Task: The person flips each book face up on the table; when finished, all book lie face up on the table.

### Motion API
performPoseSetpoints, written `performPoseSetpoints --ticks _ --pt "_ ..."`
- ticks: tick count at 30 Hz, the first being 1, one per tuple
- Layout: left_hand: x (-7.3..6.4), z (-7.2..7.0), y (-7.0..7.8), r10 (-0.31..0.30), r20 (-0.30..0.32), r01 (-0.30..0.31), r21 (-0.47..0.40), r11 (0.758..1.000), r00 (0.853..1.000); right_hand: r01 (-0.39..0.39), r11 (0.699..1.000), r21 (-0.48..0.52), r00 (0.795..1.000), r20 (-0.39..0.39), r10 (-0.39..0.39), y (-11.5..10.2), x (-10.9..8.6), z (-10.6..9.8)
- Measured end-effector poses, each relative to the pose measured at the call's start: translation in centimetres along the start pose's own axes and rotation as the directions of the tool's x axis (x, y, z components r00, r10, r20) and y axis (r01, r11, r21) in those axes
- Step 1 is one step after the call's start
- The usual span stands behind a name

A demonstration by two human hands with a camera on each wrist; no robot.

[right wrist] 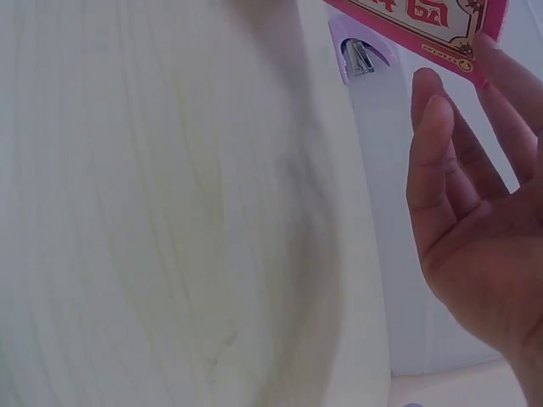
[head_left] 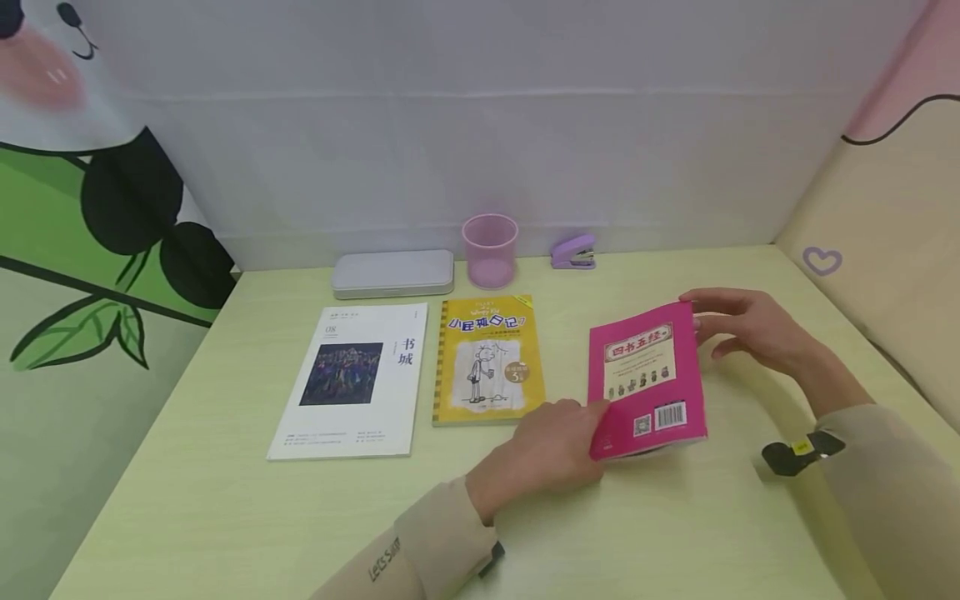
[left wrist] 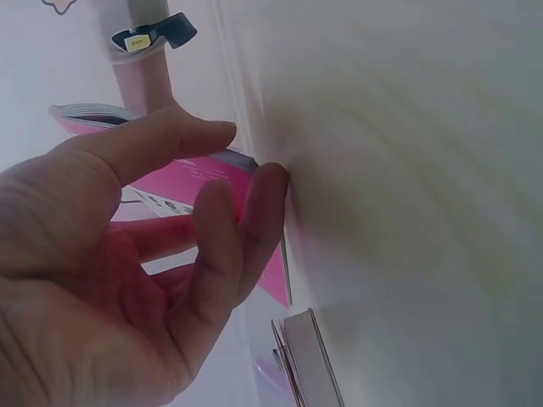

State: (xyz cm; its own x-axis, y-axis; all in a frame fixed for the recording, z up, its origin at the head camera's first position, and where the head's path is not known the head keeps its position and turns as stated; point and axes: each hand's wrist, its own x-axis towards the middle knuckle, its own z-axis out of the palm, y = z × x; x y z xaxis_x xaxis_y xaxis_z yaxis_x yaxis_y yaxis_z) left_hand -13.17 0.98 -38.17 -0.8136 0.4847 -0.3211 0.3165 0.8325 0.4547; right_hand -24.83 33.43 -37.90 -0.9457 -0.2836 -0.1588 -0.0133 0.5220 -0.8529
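Note:
A thin pink book (head_left: 652, 425) stands tilted up over the right part of the table, its barcode and cartoon figures facing the head camera. My left hand (head_left: 558, 442) holds its lower left edge, one fingertip overlapping the cover. In the left wrist view, bent fingers (left wrist: 271, 182) and a thumb lie in front of the pink cover. At the upper right corner my right hand (head_left: 757, 329) pinches the book, with a fingertip at the cover's corner in the right wrist view. The other fingers (right wrist: 433, 136) there curl loosely beside it.
Left of the pink book lie a yellow comic book (head_left: 491, 358) and a white magazine (head_left: 397, 417). Behind them, along the wall, are a grey case (head_left: 393, 273), a pink cup (head_left: 491, 254) and a purple stapler (head_left: 574, 252). A side wall borders the right edge.

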Motion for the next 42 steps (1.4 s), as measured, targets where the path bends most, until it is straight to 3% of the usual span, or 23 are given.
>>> performPoseSetpoints --ticks 6,12,14,17,20,26,29,33,38,42 --pt "-0.2 -0.5 -0.3 0.051 -0.021 -0.051 -0.003 0.999 0.998 -0.005 0.999 0.037 0.998 -0.066 0.007 -0.7 0.0 -0.5" --pt "-0.3 -1.2 -0.7 0.09 -0.08 -0.094 -0.058 0.994 0.993 0.018 0.985 0.172 0.996 -0.089 -0.003 -1.9 0.1 -0.8" --pt "-0.3 -1.4 -0.9 0.097 -0.105 -0.104 -0.07 0.992 0.99 0.045 0.966 0.253 0.996 -0.084 -0.024 -2.2 0.2 -0.9" --pt "-0.4 -1.7 -1.0 0.101 -0.134 -0.112 -0.083 0.99 0.986 0.1 0.908 0.407 0.995 -0.061 -0.082 -2.4 0.2 -1.2" --pt "-0.4 -1.9 -1.2 0.094 -0.155 -0.114 -0.122 0.986 0.983 0.143 0.864 0.483 0.99 -0.06 -0.131 -2.4 0.2 -1.3" --pt "-0.6 -2.7 -1.8 0.093 -0.176 -0.134 -0.237 0.962 0.98 0.19 0.841 0.506 0.981 -0.133 -0.141 -2.5 0.4 -1.2" --pt "-0.7 -3.2 -2.1 0.084 -0.172 -0.133 -0.299 0.945 0.982 0.172 0.849 0.5 0.978 -0.19 -0.085 -2.9 0.4 -0.9" --pt "-0.9 -4.1 -2.6 0.025 -0.158 -0.085 -0.39 0.917 0.987 0.119 0.879 0.462 0.971 -0.238 -0.006 -3.5 0.4 -0.7" --pt "-1.2 -5.0 -3.3 -0.062 -0.145 -0.018 -0.497 0.868 0.988 0.06 0.908 0.415 0.97 -0.241 0.046 -3.9 0.5 -0.3" --pt "-1.5 -5.1 -4.3 -0.074 -0.156 -0.024 -0.547 0.837 0.985 0.023 0.925 0.38 0.97 -0.232 0.071 -3.9 1.0 0.3"
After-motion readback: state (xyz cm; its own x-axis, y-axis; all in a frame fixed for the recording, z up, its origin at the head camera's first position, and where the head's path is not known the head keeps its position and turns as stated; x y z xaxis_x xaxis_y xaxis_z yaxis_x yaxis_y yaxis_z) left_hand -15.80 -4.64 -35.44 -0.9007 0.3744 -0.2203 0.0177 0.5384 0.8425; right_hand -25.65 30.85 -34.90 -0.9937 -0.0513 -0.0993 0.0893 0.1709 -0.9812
